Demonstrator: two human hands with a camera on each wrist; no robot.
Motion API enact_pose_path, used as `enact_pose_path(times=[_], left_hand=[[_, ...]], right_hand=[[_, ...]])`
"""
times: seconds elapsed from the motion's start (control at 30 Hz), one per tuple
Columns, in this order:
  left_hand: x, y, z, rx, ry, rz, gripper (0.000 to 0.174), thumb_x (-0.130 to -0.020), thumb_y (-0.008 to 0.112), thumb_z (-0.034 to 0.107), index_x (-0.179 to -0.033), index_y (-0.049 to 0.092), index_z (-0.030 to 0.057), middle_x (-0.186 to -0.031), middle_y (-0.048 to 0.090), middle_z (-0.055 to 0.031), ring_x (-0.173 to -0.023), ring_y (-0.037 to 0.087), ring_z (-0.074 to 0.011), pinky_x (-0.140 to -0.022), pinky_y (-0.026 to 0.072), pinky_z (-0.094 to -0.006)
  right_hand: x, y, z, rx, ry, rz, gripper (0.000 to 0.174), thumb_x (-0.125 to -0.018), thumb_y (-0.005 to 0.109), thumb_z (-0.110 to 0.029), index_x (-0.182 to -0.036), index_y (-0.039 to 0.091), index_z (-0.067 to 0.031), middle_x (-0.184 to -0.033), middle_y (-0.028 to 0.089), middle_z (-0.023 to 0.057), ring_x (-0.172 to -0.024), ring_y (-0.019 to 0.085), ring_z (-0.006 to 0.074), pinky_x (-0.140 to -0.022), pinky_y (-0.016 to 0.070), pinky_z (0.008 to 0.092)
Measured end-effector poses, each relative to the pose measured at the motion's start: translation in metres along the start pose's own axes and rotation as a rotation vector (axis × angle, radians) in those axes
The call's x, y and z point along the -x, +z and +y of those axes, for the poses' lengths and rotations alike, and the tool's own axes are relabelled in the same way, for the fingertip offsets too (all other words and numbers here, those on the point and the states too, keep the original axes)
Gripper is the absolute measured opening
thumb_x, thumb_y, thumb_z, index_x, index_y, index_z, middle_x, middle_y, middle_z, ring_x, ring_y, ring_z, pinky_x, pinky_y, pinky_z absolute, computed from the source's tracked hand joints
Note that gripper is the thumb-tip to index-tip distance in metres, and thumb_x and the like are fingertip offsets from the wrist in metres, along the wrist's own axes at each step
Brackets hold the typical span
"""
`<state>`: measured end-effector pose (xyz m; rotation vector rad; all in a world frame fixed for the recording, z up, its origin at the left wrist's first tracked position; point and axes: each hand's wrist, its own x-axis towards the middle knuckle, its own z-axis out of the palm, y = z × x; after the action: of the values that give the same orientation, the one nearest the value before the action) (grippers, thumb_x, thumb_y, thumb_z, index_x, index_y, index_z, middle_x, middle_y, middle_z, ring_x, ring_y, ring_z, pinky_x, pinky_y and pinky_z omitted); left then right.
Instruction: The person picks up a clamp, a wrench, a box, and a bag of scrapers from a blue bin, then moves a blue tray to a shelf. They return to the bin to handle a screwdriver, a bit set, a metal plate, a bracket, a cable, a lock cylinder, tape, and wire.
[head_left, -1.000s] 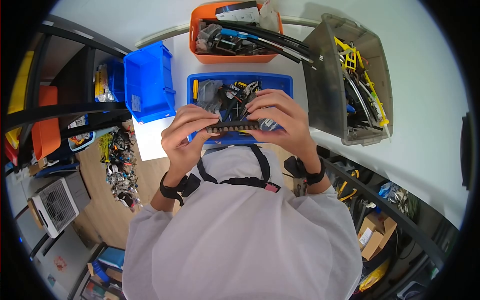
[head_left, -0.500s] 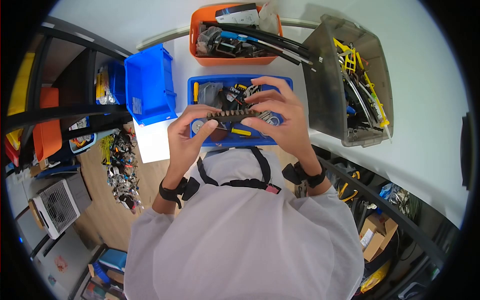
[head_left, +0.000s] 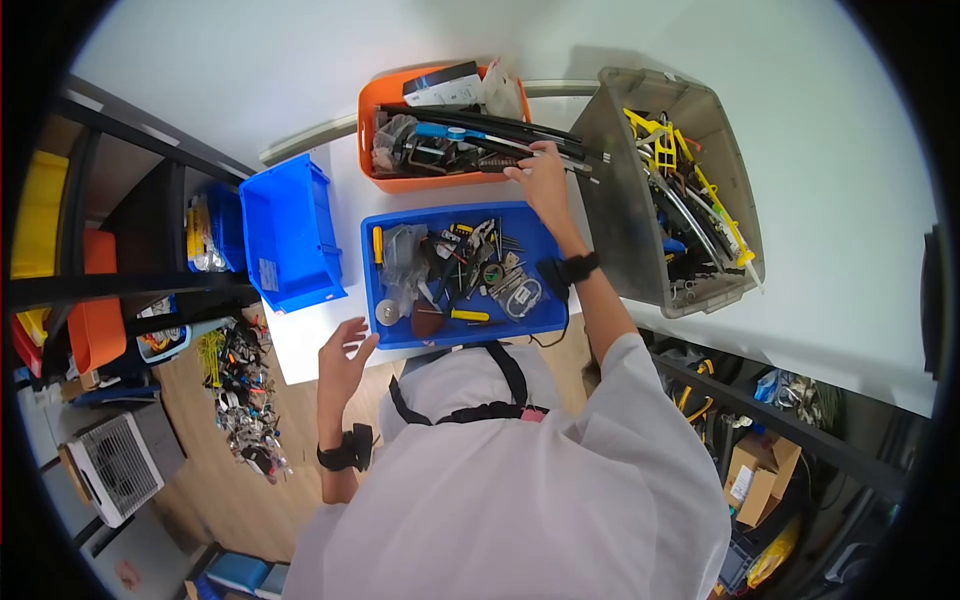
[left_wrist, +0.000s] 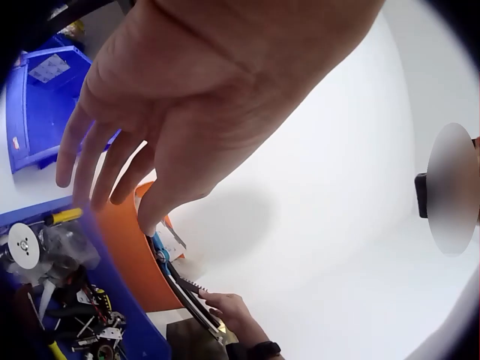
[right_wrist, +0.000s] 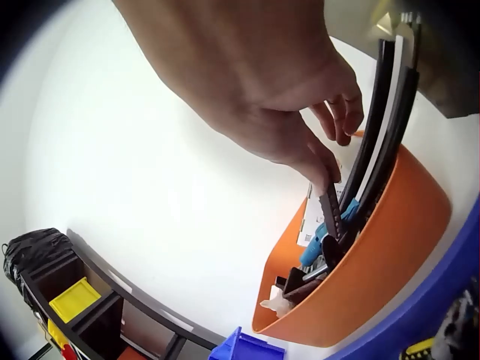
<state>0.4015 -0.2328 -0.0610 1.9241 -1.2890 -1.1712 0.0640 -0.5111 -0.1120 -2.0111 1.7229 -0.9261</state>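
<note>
My right hand [head_left: 545, 185] pinches one end of a dark bit holder [right_wrist: 330, 214], a narrow strip with a row of small bits along it. It holds the strip over the right part of the orange bin [head_left: 430, 183], among black tubes [head_left: 500, 130] and a blue-handled tool [head_left: 440, 131]. In the right wrist view the strip hangs downward from thumb and finger. The left hand [head_left: 342, 360] is off the strip, fingers loosely bent, beside the near left corner of the blue tray [head_left: 465, 212]; nothing is in it.
The blue tray holds a yellow-handled screwdriver [head_left: 470, 315], plastic bags [head_left: 403, 265] and various hand tools. An upright blue bin [head_left: 290, 235] stands left. At right, a grey bin [head_left: 625, 220] contains yellow frames and cables. Black shelf rails [head_left: 150, 285] border the left side.
Both hands held the bit holder over the blue tray; the left has let go and drawn back toward the body. The right has carried the strip forward to the orange bin.
</note>
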Motion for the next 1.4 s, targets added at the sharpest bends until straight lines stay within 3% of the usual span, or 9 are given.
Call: enact_pose_path(times=[0.2, 0.33, 0.6, 0.87, 0.97, 1.07, 1.13, 1.23, 1.4], left_hand=[[0.010, -0.004, -0.006, -0.018, -0.022, 0.037, 0.039, -0.091, 0.072, 0.021, -0.122, 0.063, -0.0001, -0.105, 0.073, -0.0160, -0.092, 0.071, -0.0241, -0.081, 0.0553, -0.0350], [0.012, -0.005, -0.009, -0.034, -0.049, 0.039, 0.038, -0.091, 0.071, 0.021, -0.122, 0.063, -0.0005, -0.104, 0.073, -0.0165, -0.091, 0.071, -0.0244, -0.080, 0.0556, -0.0351], [0.007, -0.005, -0.021, -0.084, -0.029, 0.041, 0.033, -0.094, 0.068, 0.021, -0.122, 0.064, 0.0027, -0.103, 0.073, -0.0128, -0.092, 0.071, -0.0206, -0.077, 0.0550, -0.0334], [-0.003, -0.011, -0.029, -0.130, -0.039, 0.079, 0.034, -0.093, 0.069, 0.022, -0.119, 0.065, 0.0008, -0.100, 0.073, -0.0152, -0.090, 0.072, -0.0232, -0.075, 0.0544, -0.0343], [-0.006, -0.015, -0.030, -0.133, -0.044, 0.102, 0.034, -0.094, 0.068, 0.023, -0.119, 0.065, 0.0006, -0.099, 0.073, -0.0146, -0.089, 0.071, -0.0231, -0.075, 0.0546, -0.0345], [-0.006, -0.018, -0.028, -0.171, -0.069, 0.110, 0.035, -0.094, 0.067, 0.025, -0.119, 0.065, 0.0003, -0.100, 0.073, -0.0146, -0.090, 0.072, -0.0236, -0.075, 0.0546, -0.0346], [-0.006, -0.019, -0.027, -0.171, -0.073, 0.104, 0.036, -0.095, 0.067, 0.026, -0.120, 0.065, -0.0003, -0.101, 0.073, -0.0148, -0.091, 0.072, -0.0240, -0.075, 0.0546, -0.0346], [-0.004, -0.019, -0.025, -0.156, -0.071, 0.108, 0.037, -0.095, 0.067, 0.026, -0.120, 0.065, -0.0006, -0.102, 0.073, -0.0150, -0.092, 0.072, -0.0241, -0.076, 0.0547, -0.0348], [0.004, -0.017, -0.020, -0.154, -0.075, 0.116, 0.036, -0.095, 0.066, 0.025, -0.120, 0.065, -0.0011, -0.100, 0.073, -0.0148, -0.090, 0.071, -0.0236, -0.075, 0.0552, -0.0341]], right_hand=[[-0.038, 0.050, 0.000, 0.152, 0.064, -0.210, 0.022, -0.073, 0.083, -0.022, -0.082, 0.078, -0.0014, -0.114, 0.059, 0.0171, -0.114, 0.055, 0.0357, -0.093, 0.0497, 0.0414], [-0.041, 0.077, -0.008, 0.210, 0.179, -0.308, 0.030, -0.074, 0.084, -0.024, -0.095, 0.077, -0.0041, -0.118, 0.058, 0.0152, -0.121, 0.051, 0.0372, -0.096, 0.0486, 0.0529], [-0.020, 0.048, -0.012, 0.393, 0.106, -0.333, 0.043, -0.074, 0.083, -0.035, -0.099, 0.073, -0.0013, -0.121, 0.055, 0.0250, -0.123, 0.049, 0.0431, -0.094, 0.0485, 0.0555], [0.036, -0.020, 0.013, 0.308, 0.093, -0.302, 0.029, -0.083, 0.075, -0.026, -0.100, 0.073, -0.0021, -0.102, 0.067, 0.0228, -0.094, 0.067, 0.0385, -0.083, 0.0548, 0.0457], [0.058, -0.020, 0.045, 0.220, 0.227, -0.601, 0.029, -0.083, 0.076, -0.028, -0.098, 0.075, -0.0024, -0.095, 0.072, 0.0217, -0.092, 0.070, 0.0358, -0.083, 0.0552, 0.0449], [0.088, -0.004, 0.071, 0.241, 0.262, -0.713, 0.034, -0.085, 0.076, -0.030, -0.102, 0.075, -0.0004, -0.089, 0.073, 0.0192, -0.080, 0.072, 0.0319, -0.076, 0.0563, 0.0400], [0.101, 0.016, 0.085, 0.050, 0.461, -0.762, 0.034, -0.087, 0.075, -0.030, -0.098, 0.074, 0.0025, -0.082, 0.073, 0.0166, -0.072, 0.072, 0.0249, -0.069, 0.0571, 0.0365], [0.114, 0.054, 0.096, -0.118, 0.518, -0.727, 0.035, -0.086, 0.075, -0.029, -0.095, 0.074, 0.0045, -0.079, 0.072, 0.0166, -0.067, 0.071, 0.0206, -0.065, 0.0567, 0.0345], [0.118, 0.101, 0.088, -0.017, 0.520, -0.676, 0.036, -0.084, 0.075, -0.031, -0.095, 0.074, 0.0036, -0.082, 0.073, 0.0183, -0.075, 0.073, 0.0275, -0.070, 0.0570, 0.0391]])
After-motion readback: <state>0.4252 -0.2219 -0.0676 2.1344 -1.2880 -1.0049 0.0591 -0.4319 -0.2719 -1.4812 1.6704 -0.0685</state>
